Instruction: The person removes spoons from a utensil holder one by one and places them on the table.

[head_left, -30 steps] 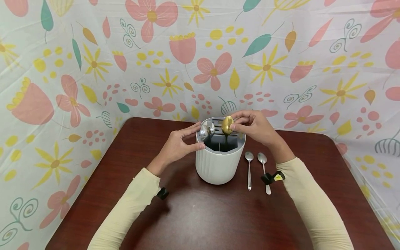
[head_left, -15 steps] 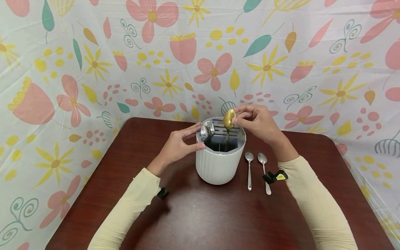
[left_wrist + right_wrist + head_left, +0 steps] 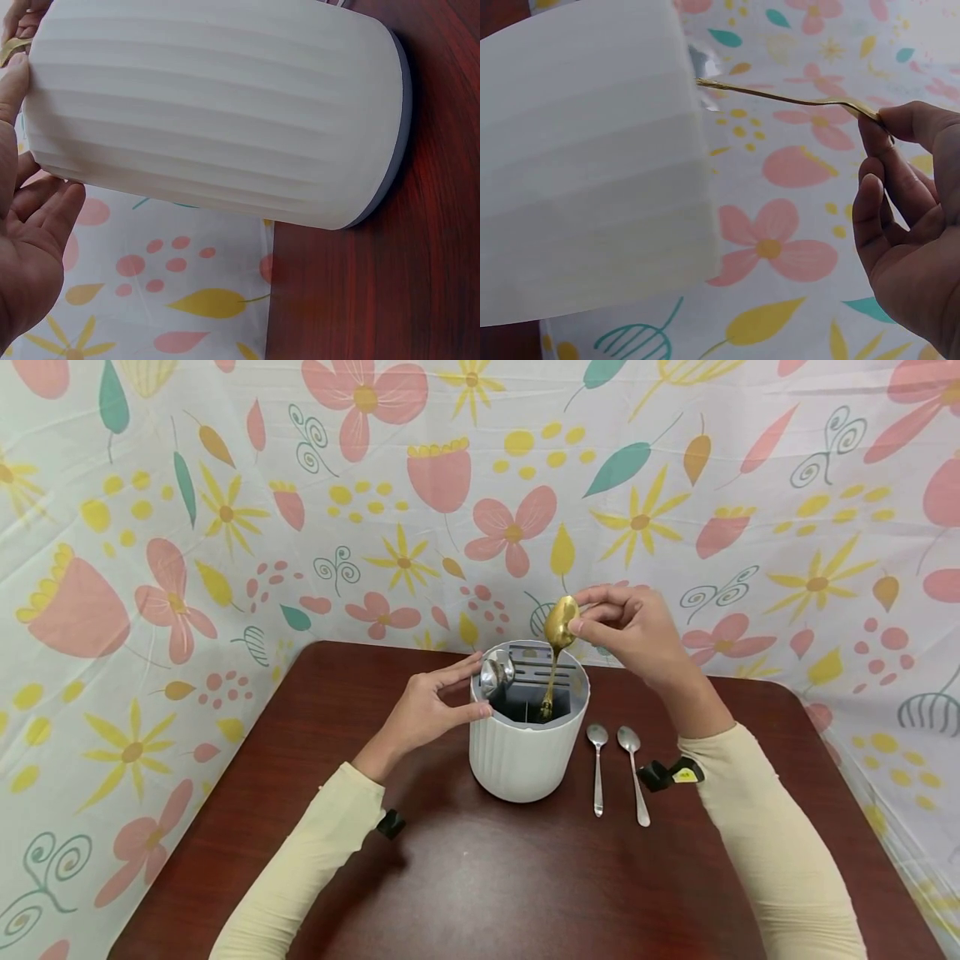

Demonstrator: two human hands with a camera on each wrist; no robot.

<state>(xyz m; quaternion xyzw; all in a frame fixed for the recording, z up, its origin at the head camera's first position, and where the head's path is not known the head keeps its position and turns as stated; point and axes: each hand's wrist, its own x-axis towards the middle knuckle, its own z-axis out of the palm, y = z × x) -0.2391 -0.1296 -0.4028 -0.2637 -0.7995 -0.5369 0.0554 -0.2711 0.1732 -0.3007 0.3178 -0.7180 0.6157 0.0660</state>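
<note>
A white ribbed utensil holder (image 3: 521, 760) with a grey divided insert stands upright on the table. My left hand (image 3: 435, 693) touches its upper left side, thumb at the front of the rim and fairly straight fingers further back. My right hand (image 3: 637, 631) pinches a gold spoon (image 3: 561, 622) by its bowl above the holder. The spoon's ornate handle end hangs over the dark front opening; in the right wrist view the gold spoon (image 3: 780, 97) points towards the rim, its tip at the edge. Silver spoon bowls (image 3: 495, 670) stick up at the holder's left.
Two silver spoons, a nearer one (image 3: 597, 768) and one further right (image 3: 636, 772), lie side by side to the right of the holder. The dark red-brown wooden table (image 3: 465, 877) ends at a floral cloth backdrop (image 3: 450, 527).
My right hand has risen and moved right, drawing the gold spoon upward so that more of its handle shows out of the holder. My left hand stays in place at the rim.
</note>
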